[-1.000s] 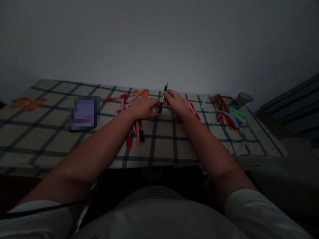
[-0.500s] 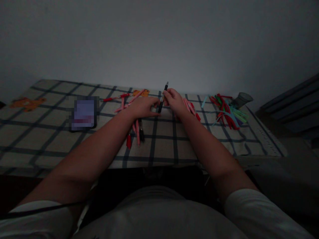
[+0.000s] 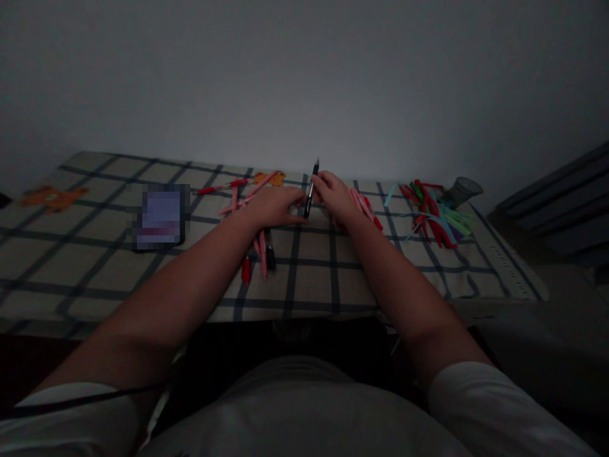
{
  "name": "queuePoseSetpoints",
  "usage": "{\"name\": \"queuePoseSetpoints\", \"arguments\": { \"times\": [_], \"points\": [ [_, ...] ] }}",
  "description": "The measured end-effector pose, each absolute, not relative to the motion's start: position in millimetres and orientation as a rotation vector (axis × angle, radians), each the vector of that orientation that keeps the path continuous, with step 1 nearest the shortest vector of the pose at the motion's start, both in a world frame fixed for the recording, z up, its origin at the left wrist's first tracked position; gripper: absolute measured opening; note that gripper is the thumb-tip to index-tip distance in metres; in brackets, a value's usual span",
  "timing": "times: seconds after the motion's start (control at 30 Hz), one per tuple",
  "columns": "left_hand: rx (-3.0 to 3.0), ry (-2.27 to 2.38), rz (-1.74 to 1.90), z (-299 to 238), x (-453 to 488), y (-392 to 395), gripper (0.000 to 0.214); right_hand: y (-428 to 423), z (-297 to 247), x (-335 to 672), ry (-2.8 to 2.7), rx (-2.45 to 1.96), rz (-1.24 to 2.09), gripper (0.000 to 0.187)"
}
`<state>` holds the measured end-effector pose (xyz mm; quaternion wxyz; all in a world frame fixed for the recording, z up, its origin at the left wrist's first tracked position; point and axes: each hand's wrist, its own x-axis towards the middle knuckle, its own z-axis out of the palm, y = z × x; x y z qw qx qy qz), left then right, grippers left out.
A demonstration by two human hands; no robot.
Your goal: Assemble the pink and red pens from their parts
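The right hand (image 3: 333, 193) pinches a slim black-and-silver pen (image 3: 311, 188) near its middle, tilted over the beige, blue-checked cloth (image 3: 311, 279); the left hand (image 3: 277, 206) curves beside its lower end, grip impossible to confirm; apply firm, even pressure, avoiding slip.

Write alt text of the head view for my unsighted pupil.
The right hand holds a slim, slanted black-and-silver pen, its lower end near the left hand, over a cream, dark-checked tablecloth. Pink and red pens lie nearby, with multicoloured strips at right.
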<state>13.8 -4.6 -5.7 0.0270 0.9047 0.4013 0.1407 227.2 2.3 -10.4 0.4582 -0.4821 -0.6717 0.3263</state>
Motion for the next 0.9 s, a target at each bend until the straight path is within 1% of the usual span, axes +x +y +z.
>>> {"name": "queuePoseSetpoints", "arguments": {
  "times": [0.27, 0.43, 0.73, 0.9],
  "points": [
    [2.815, 1.249, 0.433, -6.9, 14.0, -3.9, 0.039, 10.4, -12.3, 228.8, -1.645, -1.147, 0.831, 0.039],
    [2.786, 1.269, 0.424, -4.7, 13.2, -3.6, 0.039, 9.9, -12.5, 225.8, -1.604, -1.156, 0.866, 0.033],
    [2.719, 1.307, 0.438, -4.2, 12.6, -3.4, 0.059, 10.9, -10.1, 231.4, -1.546, -1.183, 0.885, 0.019],
    [2.701, 1.299, 0.436, -3.0, 12.8, -3.9, 0.064, 10.0, -10.8, 233.0, -1.588, -1.243, 0.851, 0.030]
  ]
}}
